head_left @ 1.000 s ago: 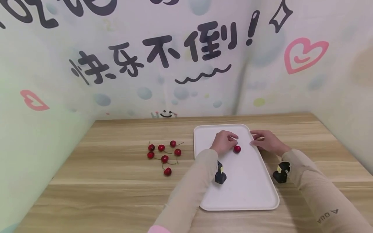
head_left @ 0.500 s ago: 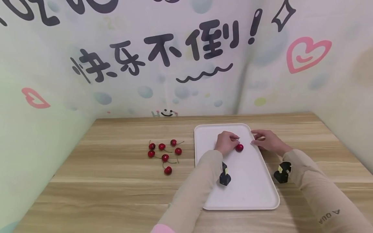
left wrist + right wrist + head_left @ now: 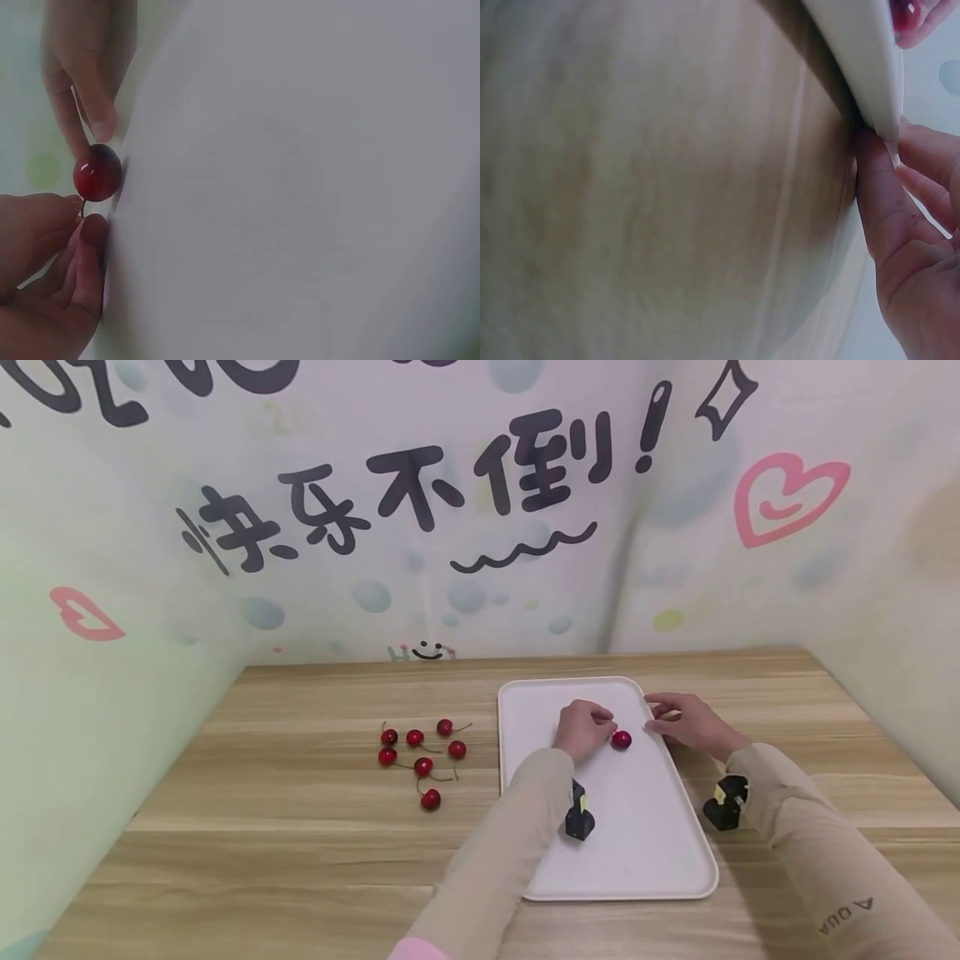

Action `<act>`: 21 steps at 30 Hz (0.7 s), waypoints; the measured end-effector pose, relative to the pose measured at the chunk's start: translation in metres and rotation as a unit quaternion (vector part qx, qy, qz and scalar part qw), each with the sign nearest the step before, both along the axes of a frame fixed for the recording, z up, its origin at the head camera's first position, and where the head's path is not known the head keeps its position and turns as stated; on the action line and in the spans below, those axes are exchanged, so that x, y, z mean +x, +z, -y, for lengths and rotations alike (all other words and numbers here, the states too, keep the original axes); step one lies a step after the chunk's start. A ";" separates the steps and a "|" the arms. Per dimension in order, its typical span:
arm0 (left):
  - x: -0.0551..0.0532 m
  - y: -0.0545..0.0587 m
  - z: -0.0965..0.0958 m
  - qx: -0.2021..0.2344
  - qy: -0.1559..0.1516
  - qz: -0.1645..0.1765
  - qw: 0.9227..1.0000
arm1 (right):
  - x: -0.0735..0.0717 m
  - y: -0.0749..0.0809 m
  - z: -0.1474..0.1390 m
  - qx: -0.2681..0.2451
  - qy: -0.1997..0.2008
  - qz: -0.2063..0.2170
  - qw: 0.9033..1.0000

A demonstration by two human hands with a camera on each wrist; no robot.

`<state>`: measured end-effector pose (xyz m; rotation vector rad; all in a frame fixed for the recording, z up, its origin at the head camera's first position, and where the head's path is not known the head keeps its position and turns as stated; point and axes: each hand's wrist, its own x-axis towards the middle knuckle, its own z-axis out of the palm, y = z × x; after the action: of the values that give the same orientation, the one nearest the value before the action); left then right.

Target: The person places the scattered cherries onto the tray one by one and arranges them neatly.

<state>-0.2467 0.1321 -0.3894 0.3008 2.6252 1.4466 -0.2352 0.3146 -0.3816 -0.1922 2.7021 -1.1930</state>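
A white rectangular tray point(image 3: 641, 827) lies on the wooden table. My left hand point(image 3: 583, 729) is over its upper part, fingertips pinching the short stem of a red cherry point(image 3: 621, 740). The left wrist view shows that cherry point(image 3: 97, 173) just beyond the fingertips, close above or on the tray; which of the two I cannot tell. At the tray's right edge, my right hand point(image 3: 693, 727) holds the rim. Its thumb point(image 3: 881, 187) presses the underside of the rim in the right wrist view, and a fingertip meets the upper edge.
Several stemmed cherries point(image 3: 423, 767) lie in a loose group on the table point(image 3: 300, 827), left of the tray. A printed cloth backdrop point(image 3: 412, 610) stands behind the table, and walls rise on both sides. Small black cameras point(image 3: 726, 803) sit at the wrists.
The left hand has shifted slightly right over the tray, and its cherry has moved right, closer to the right rim. The right hand and the loose cherries stay put.
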 end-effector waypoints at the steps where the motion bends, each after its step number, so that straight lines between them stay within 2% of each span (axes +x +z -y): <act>1: 0.000 0.000 0.000 0.000 -0.001 -0.002 1.000 | 0.000 0.000 0.000 -0.001 0.001 -0.001 1.000; 16: 0.001 0.000 0.000 -0.005 -0.009 -0.006 1.000 | 0.000 0.000 0.000 -0.006 0.000 0.002 1.000; 21: -0.002 0.003 0.005 -0.018 -0.022 0.000 1.000 | 0.000 0.000 0.000 -0.006 -0.003 0.006 1.000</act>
<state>-0.2483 0.1273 -0.3860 0.3509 2.6244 1.3838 -0.2347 0.3146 -0.3815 -0.1792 2.6877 -1.2091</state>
